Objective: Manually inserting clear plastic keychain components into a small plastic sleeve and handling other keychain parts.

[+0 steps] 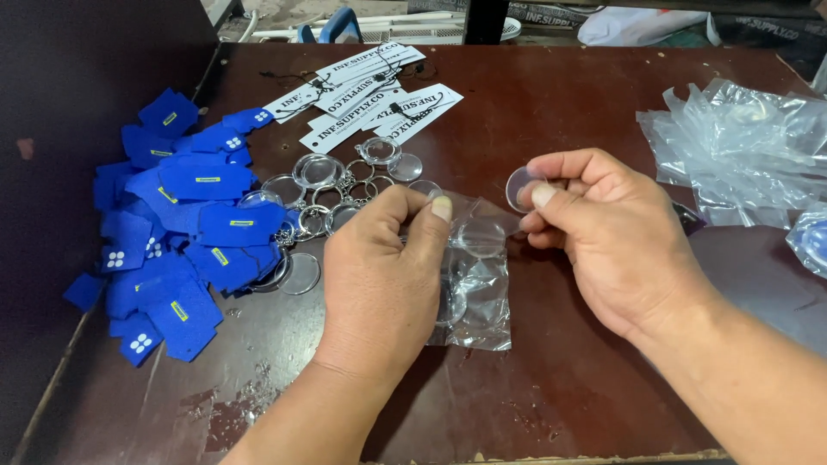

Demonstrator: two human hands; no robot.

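1. Forearms enter from the lower edge of the frame, left at lower centre, right from the lower right corner.
2. Left hand sits at centre, back up, thumb and fingers pinched together on the upper edge of a clear bag, which lies on the table and hangs partly from the grip.
3. Right hand, just right of centre, is turned on its side; thumb and forefinger clamp a clear disc by its rim, just above the bag's mouth.
4. Risk, as I judge it: the disc is slick and held by its edge alone, so it could slip and roll off among the key rings left of centre.
5. The thin bag could fold shut or tear under the pinch.
6. Blue felt pieces fill the left, white tags the upper centre, loose plastic the upper right.
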